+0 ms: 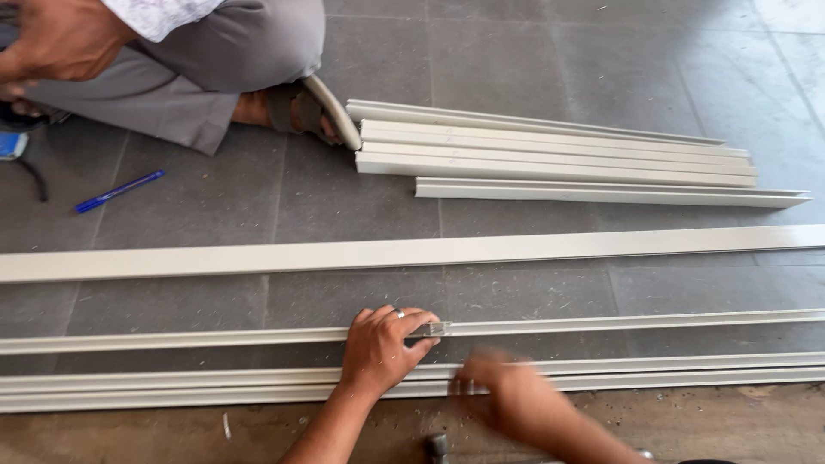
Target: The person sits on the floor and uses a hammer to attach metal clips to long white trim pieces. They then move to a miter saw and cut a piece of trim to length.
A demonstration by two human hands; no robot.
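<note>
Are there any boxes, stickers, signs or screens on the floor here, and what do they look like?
No boxes, signs or screens show.
The only possible one is a small blue and white object at the far left edge, cut off by the frame; too little shows to tell what it is.

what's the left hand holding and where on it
The left hand pins a long white channel strip to the floor, fingers over its cut end at a small metal piece.

Grey tile floor (533, 51) with thin joints fills most of the frame, scattered with pale specks and scuffs. Along the bottom edge runs a brown, dusty strip (705, 425). Soft daylight brightens the upper right corner.
</note>
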